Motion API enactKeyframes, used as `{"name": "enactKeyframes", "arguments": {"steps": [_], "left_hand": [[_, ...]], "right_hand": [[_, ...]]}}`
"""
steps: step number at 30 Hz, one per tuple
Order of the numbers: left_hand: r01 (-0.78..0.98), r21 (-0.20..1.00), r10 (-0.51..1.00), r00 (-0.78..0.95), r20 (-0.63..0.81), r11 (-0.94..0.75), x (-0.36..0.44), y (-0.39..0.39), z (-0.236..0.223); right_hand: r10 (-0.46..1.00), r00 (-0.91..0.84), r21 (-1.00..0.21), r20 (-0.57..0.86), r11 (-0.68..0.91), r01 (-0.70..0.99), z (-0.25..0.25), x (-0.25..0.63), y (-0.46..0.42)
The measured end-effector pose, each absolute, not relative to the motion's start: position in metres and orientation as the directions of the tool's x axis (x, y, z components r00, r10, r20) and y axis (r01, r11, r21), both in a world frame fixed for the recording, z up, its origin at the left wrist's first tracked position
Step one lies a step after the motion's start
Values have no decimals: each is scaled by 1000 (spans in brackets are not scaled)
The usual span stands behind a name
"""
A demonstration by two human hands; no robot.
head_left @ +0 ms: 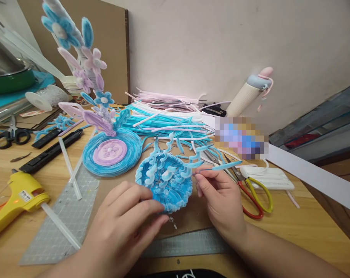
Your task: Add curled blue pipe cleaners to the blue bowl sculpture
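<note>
My left hand (128, 220) grips the lower left rim of a round, blue pipe-cleaner piece (166, 181), cup-shaped and tilted so its ribbed inside faces me. Curly pale-blue pipe-cleaner strands spring from its inside, and a short string of clear beads (173, 222) dangles below. At its right edge, my right hand (218, 193) has thumb and forefinger pinched together on a thin blue pipe cleaner (225, 165). Behind stands a pipe-cleaner flower stem on a coiled blue round base (128, 154) with a lilac centre.
A bundle of pipe cleaners (163, 121) lies at the back. Red-and-yellow-handled scissors (251, 197) are right of my hand. On the left are a yellow glue gun (24, 193), a black utility knife (51, 150) and black scissors (12, 135). A bottle (246, 94) leans at the wall.
</note>
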State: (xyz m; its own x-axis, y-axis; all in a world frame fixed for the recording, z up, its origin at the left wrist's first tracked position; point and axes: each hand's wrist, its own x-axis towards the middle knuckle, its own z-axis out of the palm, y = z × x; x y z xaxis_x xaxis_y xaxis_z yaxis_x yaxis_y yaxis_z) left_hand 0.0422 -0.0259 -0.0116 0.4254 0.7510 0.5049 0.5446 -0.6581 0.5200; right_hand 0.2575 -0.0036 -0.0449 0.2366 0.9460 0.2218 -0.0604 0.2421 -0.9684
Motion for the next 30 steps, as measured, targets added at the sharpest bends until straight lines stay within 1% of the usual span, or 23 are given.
{"name": "enactKeyframes", "arguments": {"steps": [4,8,21,25,30], "left_hand": [[559,500,747,433,504,-661,42,-25,-13],[569,481,741,439,508,-667,42,-24,-16],[563,486,741,448,500,-669,41,-25,-16],[570,491,750,447,487,-659,41,-25,-16],[581,471,743,440,504,-664,42,-26,-15]], "right_hand": [[934,259,-960,246,273,-70,-45,259,-4],[937,246,-961,250,272,-57,-44,259,-3],[939,229,-964,257,267,-15,-43,257,-5],[935,248,-964,253,266,-19,-42,258,-4],[925,282,-965,254,263,5,-41,259,-3]]}}
